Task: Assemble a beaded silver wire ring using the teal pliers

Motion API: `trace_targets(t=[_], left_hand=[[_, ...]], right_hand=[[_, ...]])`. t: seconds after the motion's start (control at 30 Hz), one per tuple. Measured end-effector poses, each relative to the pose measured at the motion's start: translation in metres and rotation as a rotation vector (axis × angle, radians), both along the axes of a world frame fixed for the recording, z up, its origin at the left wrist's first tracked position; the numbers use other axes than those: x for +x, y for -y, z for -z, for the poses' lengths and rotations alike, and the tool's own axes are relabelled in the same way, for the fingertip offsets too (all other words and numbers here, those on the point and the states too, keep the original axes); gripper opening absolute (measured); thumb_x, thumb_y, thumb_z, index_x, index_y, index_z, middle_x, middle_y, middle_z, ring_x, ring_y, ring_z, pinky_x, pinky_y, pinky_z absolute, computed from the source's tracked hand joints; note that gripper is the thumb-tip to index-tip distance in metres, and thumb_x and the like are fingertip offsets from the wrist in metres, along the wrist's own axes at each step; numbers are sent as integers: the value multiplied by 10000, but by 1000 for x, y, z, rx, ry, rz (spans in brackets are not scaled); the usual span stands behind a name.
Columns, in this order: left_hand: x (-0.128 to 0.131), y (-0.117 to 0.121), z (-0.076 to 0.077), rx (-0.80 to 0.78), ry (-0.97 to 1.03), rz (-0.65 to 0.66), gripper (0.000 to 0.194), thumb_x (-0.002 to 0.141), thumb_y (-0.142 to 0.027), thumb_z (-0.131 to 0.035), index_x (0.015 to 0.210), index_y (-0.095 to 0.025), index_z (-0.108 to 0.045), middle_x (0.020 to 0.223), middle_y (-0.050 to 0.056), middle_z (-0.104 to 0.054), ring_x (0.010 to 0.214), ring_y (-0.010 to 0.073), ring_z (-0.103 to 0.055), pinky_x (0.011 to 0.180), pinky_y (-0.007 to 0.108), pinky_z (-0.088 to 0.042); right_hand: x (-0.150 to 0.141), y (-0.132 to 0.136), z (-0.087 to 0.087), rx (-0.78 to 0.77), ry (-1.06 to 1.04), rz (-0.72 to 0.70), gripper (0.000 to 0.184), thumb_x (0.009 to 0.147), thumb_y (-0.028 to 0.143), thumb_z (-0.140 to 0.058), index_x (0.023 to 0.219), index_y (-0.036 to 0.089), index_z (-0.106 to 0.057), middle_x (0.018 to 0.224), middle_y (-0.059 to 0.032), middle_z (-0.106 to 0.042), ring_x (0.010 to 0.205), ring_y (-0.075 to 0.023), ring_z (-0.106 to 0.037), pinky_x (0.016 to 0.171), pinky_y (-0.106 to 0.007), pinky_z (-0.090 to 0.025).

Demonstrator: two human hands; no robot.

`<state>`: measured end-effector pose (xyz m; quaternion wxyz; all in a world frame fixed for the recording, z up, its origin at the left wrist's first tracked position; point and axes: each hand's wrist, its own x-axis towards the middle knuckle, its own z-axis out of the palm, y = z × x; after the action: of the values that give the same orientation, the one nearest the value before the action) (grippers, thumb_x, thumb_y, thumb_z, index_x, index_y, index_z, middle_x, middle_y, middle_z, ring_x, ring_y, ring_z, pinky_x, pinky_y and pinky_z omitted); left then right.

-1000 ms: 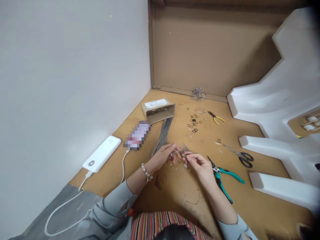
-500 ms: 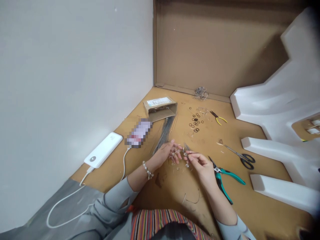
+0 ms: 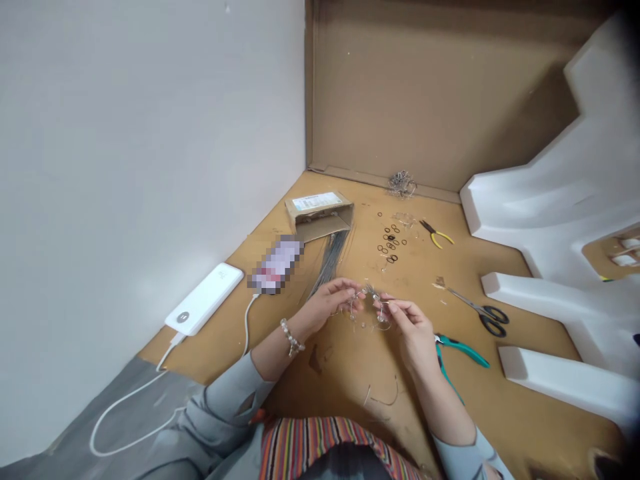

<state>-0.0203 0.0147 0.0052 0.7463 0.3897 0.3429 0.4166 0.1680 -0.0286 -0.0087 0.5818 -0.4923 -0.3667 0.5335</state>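
My left hand [image 3: 333, 301], with a beaded bracelet [image 3: 291, 337] at the wrist, has its fingers closed on one side of a thin wire ring with clear beads [image 3: 353, 313]. On the opposite side, my right hand [image 3: 411, 325] pinches the same beaded wire between thumb and fingers. The exact fingertip contact is too small to make out. Just behind the left hand lies a bundle of grey wires [image 3: 330, 261]. Green-handled pliers [image 3: 457, 348] rest on the table right of my right hand, their jaws hidden behind it. Short wire offcuts [image 3: 385, 401] lie nearer to me.
Several dark rings [image 3: 391, 244] lie beyond my hands, with yellow-handled pliers [image 3: 436, 233] and scissors [image 3: 481, 311] to their right. An open cardboard box [image 3: 320, 215], a phone [image 3: 277, 265] and a white power bank [image 3: 205, 299] with its cable stand left. White foam [image 3: 540, 300] borders the right.
My hands have moved slightly apart, the right one shifting right and now covering the jaws of the green pliers. The beaded wire has turned and stretches between both hands.
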Motion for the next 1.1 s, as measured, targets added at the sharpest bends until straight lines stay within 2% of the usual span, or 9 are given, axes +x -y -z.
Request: trace_targets(t=[0.13, 0.47, 0.8, 1.1], left_hand=[[1, -1, 2, -35, -19, -23, 337, 748, -370, -707, 962, -121, -633, 990, 100, -685, 772, 157, -663, 727, 300, -515], [0, -3, 10, -35, 25, -40, 294, 793, -347, -673, 974, -121, -626, 987, 105, -694, 813, 168, -685, 756, 287, -516], [1, -2, 6, -36, 25, -100, 279, 791, -344, -673, 954, -122, -631, 982, 106, -688, 838, 185, -689, 747, 284, -519], [2, -2, 6, -14, 61, -206, 266, 795, -339, -660, 960, -136, -612, 1021, 110, -686, 922, 204, -672, 799, 320, -515]], right_hand=[[-1, -2, -4, -57, -96, -1, 185, 706, 376, -745, 776, 220, -674, 1031, -48, -711, 875, -197, -681, 765, -337, -542], [4, -3, -7, -48, -79, 77, 229, 696, 401, -750, 771, 205, -661, 1000, -59, -705, 883, -186, -678, 760, -337, -549], [6, -3, 2, -33, 32, 1, 182, 718, 387, -731, 774, 222, -681, 1081, -62, -686, 997, -208, -615, 880, -370, -478], [4, 0, 2, -85, 111, -92, 210, 709, 415, -733, 771, 219, -689, 1142, -73, -666, 1030, -224, -593, 828, -343, -484]])
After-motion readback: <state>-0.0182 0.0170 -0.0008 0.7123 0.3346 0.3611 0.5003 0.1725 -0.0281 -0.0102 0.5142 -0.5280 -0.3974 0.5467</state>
